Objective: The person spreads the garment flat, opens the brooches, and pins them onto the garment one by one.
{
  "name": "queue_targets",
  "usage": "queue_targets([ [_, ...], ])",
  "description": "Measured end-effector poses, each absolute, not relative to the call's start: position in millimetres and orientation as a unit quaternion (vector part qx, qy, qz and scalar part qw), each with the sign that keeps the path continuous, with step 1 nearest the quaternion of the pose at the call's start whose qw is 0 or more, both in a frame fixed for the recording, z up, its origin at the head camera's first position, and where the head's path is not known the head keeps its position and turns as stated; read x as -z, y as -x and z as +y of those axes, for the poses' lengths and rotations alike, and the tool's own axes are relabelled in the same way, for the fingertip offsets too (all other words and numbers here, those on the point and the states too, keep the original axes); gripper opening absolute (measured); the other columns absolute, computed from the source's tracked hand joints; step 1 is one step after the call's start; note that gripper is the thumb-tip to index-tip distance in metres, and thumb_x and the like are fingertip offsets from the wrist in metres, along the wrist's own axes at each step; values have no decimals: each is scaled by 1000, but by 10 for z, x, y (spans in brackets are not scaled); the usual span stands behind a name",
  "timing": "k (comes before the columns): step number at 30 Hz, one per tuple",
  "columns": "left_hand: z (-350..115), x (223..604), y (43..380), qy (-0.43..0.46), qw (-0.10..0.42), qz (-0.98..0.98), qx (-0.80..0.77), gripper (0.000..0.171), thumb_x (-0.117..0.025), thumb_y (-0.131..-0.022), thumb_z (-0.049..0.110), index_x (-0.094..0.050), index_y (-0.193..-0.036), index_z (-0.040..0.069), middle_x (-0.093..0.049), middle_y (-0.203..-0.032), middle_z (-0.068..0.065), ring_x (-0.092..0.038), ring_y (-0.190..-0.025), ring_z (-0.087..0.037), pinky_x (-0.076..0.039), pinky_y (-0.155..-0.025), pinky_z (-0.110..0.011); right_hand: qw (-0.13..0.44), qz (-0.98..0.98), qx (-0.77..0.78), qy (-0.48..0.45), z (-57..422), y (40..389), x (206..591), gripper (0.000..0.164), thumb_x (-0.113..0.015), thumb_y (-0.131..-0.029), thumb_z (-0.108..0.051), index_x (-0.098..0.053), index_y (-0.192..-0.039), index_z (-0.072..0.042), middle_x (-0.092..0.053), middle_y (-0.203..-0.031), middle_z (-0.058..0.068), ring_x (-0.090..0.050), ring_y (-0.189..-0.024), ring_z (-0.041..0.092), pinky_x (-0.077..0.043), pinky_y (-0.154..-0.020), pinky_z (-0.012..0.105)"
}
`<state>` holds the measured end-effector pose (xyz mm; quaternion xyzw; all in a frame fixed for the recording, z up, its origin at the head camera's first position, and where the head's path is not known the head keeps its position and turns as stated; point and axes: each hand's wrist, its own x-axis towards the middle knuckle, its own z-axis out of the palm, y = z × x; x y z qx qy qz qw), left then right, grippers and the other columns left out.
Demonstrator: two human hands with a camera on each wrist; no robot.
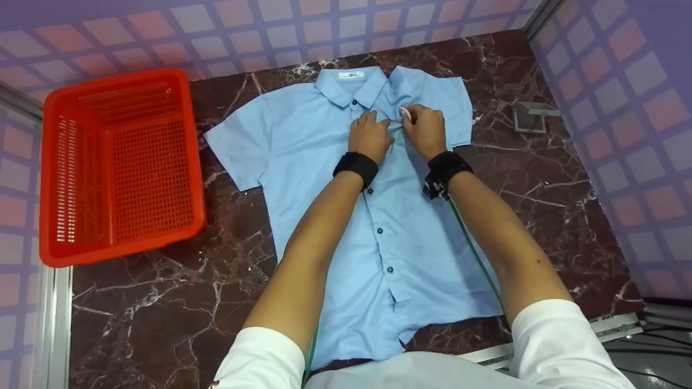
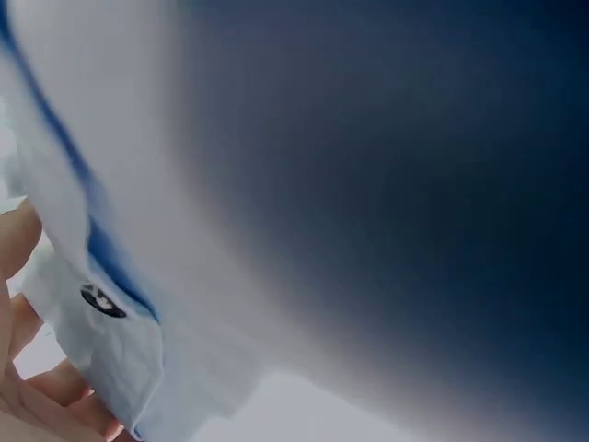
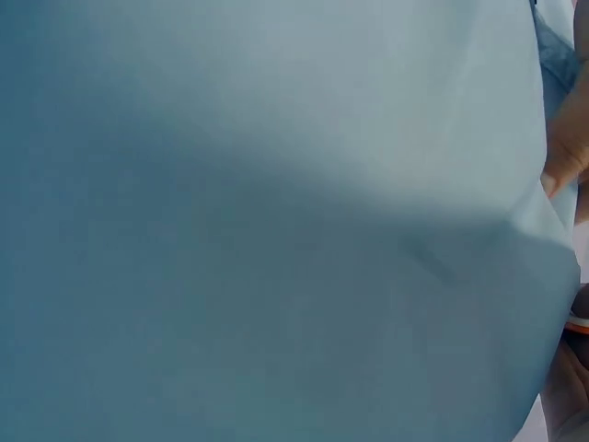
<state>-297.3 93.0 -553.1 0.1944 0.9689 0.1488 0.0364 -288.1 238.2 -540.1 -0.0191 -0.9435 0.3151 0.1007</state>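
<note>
A light-blue short-sleeved shirt [image 1: 319, 156] lies front up, collar away from me, dark buttons down its middle. My left hand [image 1: 370, 135] pinches the cloth beside the button placket, just below the collar; in the left wrist view its fingers [image 2: 60, 382] lie around the cloth near a dark button [image 2: 103, 300]. Close by on the right, my right hand [image 1: 427, 129] holds a small round white object [image 1: 404, 112] over the chest, its kind unclear. The right wrist view is mostly blue cloth [image 3: 276, 230], with an orange-and-white edge [image 3: 578, 324] by the fingers at the right.
A red plastic basket [image 1: 197, 178] stands on the left of the dark marbled table [image 1: 162, 313]. Toward the right edge lies a small grey square item with a bar [image 1: 530, 118]. Checked panels [image 1: 643, 108] border the table, and green cables [image 1: 470, 243] trail from the wrists.
</note>
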Motion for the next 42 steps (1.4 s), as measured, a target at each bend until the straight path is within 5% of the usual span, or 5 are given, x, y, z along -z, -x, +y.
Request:
queue_targets([
  [17,914,5488,3009,-170,118,971,-122,60,-62,-96,51,-48,-151,30,-31,-162,-12,-23,-150,-32,-26,-117,-50,100,-952,-288,1,2371,2894,5412,22,-65,-98,-14,-76,-107,2,-75,-92,16,-70,-83,28,-52,-75,39],
  [42,908,5478,3050,-163,103,971,-141,57,-71,-92,47,-58,-144,27,-43,-154,-13,-36,-143,-32,-35,-110,-48,93,-956,-277,11,2348,2902,5428,21,-65,-96,-12,-75,-106,4,-74,-92,18,-70,-85,30,-53,-75,41],
])
